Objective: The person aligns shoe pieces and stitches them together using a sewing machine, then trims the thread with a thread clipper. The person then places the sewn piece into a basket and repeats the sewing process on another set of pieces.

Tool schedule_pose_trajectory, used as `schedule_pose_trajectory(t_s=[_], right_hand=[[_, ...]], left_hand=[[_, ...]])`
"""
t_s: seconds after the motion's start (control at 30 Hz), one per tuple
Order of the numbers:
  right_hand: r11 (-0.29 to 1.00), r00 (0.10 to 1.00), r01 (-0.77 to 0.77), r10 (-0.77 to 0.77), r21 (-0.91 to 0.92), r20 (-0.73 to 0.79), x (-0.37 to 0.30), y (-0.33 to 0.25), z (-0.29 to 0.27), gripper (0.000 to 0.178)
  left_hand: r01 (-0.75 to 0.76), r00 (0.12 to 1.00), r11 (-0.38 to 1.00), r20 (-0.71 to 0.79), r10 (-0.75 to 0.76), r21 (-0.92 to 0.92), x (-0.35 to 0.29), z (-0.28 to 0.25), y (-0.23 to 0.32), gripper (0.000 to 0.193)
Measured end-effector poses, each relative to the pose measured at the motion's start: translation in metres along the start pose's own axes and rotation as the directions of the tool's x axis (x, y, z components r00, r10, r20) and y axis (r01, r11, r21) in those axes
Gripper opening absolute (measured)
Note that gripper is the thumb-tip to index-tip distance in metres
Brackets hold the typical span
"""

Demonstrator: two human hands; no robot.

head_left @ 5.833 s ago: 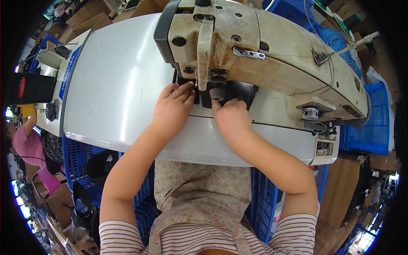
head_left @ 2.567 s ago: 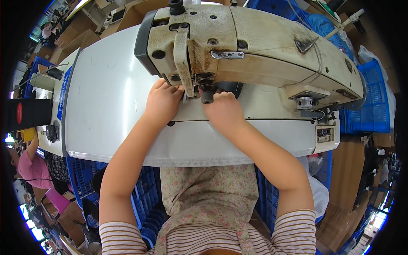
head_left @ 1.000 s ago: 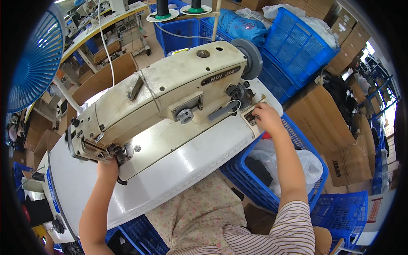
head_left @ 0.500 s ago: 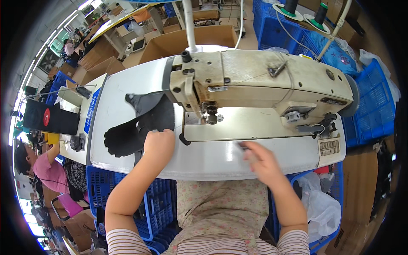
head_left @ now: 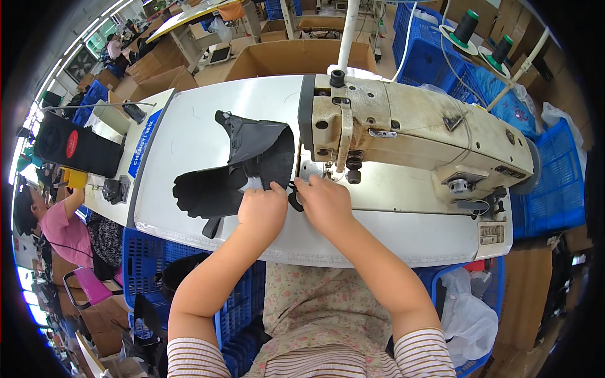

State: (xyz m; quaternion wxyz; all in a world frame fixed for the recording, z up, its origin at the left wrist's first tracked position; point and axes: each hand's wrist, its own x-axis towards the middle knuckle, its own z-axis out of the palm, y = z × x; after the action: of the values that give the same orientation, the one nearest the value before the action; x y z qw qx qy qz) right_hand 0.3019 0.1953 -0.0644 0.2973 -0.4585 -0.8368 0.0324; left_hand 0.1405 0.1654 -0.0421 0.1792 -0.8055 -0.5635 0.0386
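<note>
A black shoe upper (head_left: pixel 205 192) lies on the white sewing table (head_left: pixel 189 135), left of the sewing machine's needle area. One end is notched, and a strap sticks out at its near side. My left hand (head_left: pixel 263 211) is closed on the near right edge of the upper, its fingertips pinching it. Close beside it, my right hand (head_left: pixel 326 205) is closed at that same edge, in front of the needle. A small dark bit shows at its fingertips, but I cannot make out what it holds. The sewing machine (head_left: pixel 409 123) stands right behind both hands.
Blue crates (head_left: pixel 548 183) stand to the right, and another crate holding plastic bags (head_left: pixel 469 309) is below the table. Thread cones (head_left: pixel 466 28) rise at the back right. A cardboard box (head_left: pixel 302 60) sits behind the table. At left, a person in pink (head_left: pixel 66 233) sits by another machine.
My right hand has come left from the table's front to meet my left hand at the upper. The view has shifted, so the machine appears further right.
</note>
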Motion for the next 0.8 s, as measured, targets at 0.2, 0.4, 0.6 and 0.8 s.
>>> schedule_pose_trajectory(t_s=[0.2, 0.4, 0.6, 0.8], right_hand=[[1.0, 0.997, 0.001, -0.003, 0.019, 0.079, -0.008, -0.009, -0.018, 0.025], [0.82, 0.977, -0.171, 0.212, 0.545, -0.012, -0.017, -0.023, -0.055, 0.035], [0.855, 0.982, -0.029, 0.122, 0.518, -0.146, -0.001, -0.028, -0.041, 0.038], [0.469, 0.958, -0.267, 0.224, 0.842, 0.179, -0.009, -0.045, -0.04, 0.038]], left_hand=[[0.044, 0.99, 0.999, 0.137, -0.04, -0.028, -0.025, -0.018, -0.018, 0.043], [-0.091, 0.989, 0.975, 0.1, 0.113, -0.202, -0.081, -0.069, -0.049, 0.049], [-0.145, 0.987, 0.956, 0.031, 0.157, -0.254, -0.114, -0.08, -0.055, 0.05], [-0.158, 0.987, 0.953, -0.018, 0.159, -0.257, -0.128, -0.074, -0.056, 0.052]])
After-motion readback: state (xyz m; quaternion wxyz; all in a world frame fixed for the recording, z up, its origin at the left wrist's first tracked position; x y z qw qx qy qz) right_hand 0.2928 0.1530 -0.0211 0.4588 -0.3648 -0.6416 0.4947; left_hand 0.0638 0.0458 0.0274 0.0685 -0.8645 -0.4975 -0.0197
